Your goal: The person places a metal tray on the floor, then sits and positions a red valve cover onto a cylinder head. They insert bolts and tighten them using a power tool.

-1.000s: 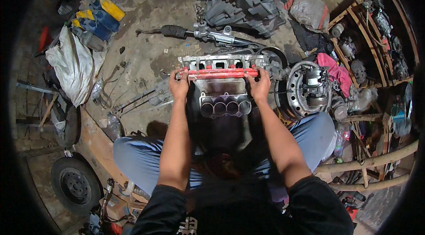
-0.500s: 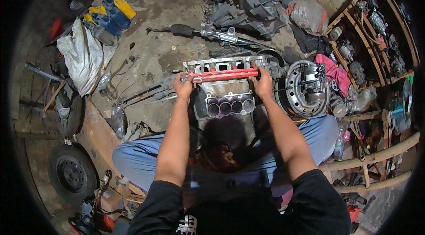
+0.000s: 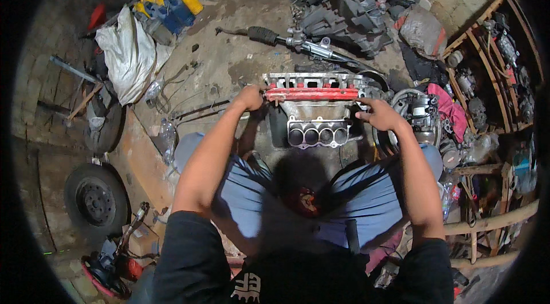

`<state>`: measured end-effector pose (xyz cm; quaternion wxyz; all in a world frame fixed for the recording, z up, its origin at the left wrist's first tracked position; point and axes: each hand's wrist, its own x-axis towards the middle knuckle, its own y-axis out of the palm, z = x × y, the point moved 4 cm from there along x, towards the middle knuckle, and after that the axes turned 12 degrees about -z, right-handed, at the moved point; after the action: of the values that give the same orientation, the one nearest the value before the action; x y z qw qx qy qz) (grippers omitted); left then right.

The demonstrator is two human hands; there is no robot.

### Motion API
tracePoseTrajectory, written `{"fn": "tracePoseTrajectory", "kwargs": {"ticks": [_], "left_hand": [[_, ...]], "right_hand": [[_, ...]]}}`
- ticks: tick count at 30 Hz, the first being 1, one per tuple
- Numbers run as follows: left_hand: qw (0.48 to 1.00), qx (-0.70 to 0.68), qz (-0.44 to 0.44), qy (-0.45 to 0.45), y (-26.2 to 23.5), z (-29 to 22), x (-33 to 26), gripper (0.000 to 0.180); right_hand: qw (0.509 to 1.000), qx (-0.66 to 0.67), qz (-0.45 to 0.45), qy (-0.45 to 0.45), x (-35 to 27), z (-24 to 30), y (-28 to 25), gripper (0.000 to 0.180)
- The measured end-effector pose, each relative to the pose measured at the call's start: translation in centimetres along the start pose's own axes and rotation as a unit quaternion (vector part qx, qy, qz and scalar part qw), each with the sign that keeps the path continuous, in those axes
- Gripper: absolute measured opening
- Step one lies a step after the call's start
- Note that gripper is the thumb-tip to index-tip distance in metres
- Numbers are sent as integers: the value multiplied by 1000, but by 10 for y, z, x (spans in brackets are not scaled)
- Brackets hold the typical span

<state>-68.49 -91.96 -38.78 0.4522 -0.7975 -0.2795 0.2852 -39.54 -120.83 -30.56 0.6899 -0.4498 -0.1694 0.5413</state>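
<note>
A grey metal intake manifold [image 3: 312,110] stands in front of me, with a row of round ports along its near flange. Across its upper part runs a red fuel rail [image 3: 312,94]. At the left end of the rail, my left hand [image 3: 250,98] is closed, its fingers curled against the manifold's edge and partly hidden. My right hand [image 3: 381,114] is by the opposite end, index finger stretched to the rail's tip and thumb held apart below it; I see nothing held in it.
A steering rack [image 3: 309,47] and dark plastic housings [image 3: 344,23] lie beyond the manifold. To the right are a wheel rim [image 3: 387,115] with a metal part on it, a pink cloth [image 3: 447,112] and wooden shelving [image 3: 487,69]. A tyre [image 3: 96,201] and white sack [image 3: 129,60] are leftward.
My right hand has loosened from the red rail, its thumb and index finger now spread. Both elbows are wider apart. The view has shifted, so the manifold sits further right in the picture.
</note>
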Motion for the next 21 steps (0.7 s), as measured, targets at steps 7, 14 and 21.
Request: {"fn": "tracePoseTrajectory", "kwargs": {"ticks": [7, 14, 21], "left_hand": [[943, -279, -135, -126, 28, 9, -16, 35], [642, -695, -47, -320, 79, -2, -41, 32], [820, -541, -147, -110, 114, 31, -28, 28]], "right_hand": [[997, -34, -64, -29, 8, 12, 3, 57], [994, -101, -29, 22, 12, 1, 13, 56], [994, -57, -95, -10, 28, 13, 26, 49]]}}
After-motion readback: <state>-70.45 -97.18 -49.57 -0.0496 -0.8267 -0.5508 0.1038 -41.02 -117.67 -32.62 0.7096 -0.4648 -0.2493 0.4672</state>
